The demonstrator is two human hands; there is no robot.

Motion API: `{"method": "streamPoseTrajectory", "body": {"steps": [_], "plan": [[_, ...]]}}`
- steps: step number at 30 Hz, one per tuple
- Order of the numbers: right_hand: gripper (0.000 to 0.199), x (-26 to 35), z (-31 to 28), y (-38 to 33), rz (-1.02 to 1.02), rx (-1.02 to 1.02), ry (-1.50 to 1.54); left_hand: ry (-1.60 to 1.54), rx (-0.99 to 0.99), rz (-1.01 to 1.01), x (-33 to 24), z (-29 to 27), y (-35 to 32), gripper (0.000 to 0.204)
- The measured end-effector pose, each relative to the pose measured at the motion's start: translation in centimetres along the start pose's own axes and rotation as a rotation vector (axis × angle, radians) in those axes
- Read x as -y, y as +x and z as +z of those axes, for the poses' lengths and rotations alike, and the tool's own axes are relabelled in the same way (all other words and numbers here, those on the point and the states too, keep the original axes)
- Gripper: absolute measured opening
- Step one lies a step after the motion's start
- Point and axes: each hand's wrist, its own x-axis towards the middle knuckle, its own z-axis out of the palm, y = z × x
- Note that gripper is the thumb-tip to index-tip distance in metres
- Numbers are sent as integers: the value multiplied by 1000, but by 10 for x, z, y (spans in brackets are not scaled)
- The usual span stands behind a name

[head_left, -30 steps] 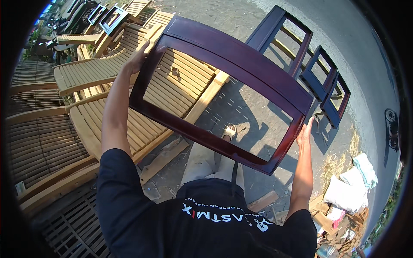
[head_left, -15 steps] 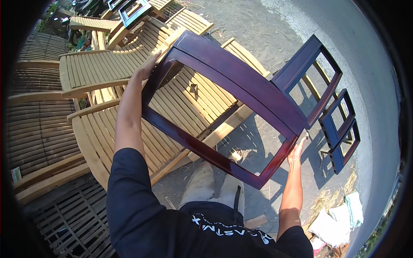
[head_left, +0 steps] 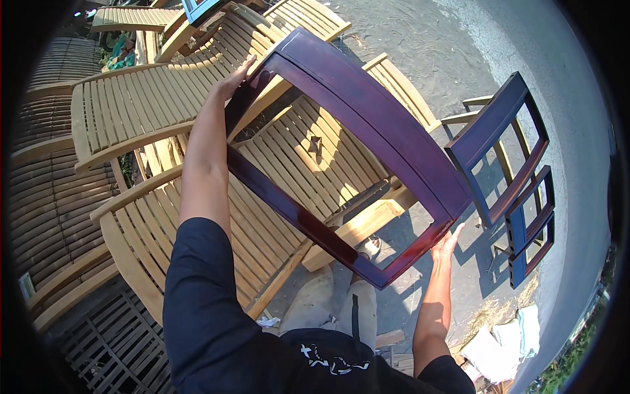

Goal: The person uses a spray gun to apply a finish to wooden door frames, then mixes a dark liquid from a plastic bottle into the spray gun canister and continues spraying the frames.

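Between my two hands a large, glossy, dark red-brown wooden frame (head_left: 377, 111) is held up at a slant, with a wide curved rail on its far side and an open middle. My left hand (head_left: 237, 80) grips its far left corner, the fingers pressed to the outer edge. At the near right corner my right hand (head_left: 448, 243) holds it from below, thumb stretched out past the edge; the frame hides some of the fingers. Through the opening a slatted wooden seat (head_left: 282, 148) shows, lying beneath the frame.
Pale slatted wooden furniture (head_left: 141, 108) crowds the left and far side. Dark frames like mine lean at the right, a larger one (head_left: 492, 125) and smaller ones (head_left: 525, 226). Bamboo slats (head_left: 59, 210) lie far left. White sacks (head_left: 495, 351) rest on the ground near the right.
The held frame's far end has shifted slightly up and right in view. The leaning frames now sit lower and further right, and the view has turned a little. Both hands keep their hold.
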Motion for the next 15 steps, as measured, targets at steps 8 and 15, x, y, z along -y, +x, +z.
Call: {"method": "streamPoseTrajectory", "body": {"steps": [8, 15], "plan": [[118, -13, 29, 15, -14, -30, -47, 16, -5, 38, 32, -14, 40, 108], [105, -23, 57, 10, -28, -64, -57, 124, -139, 182, 35, -23, 55, 109]]}}
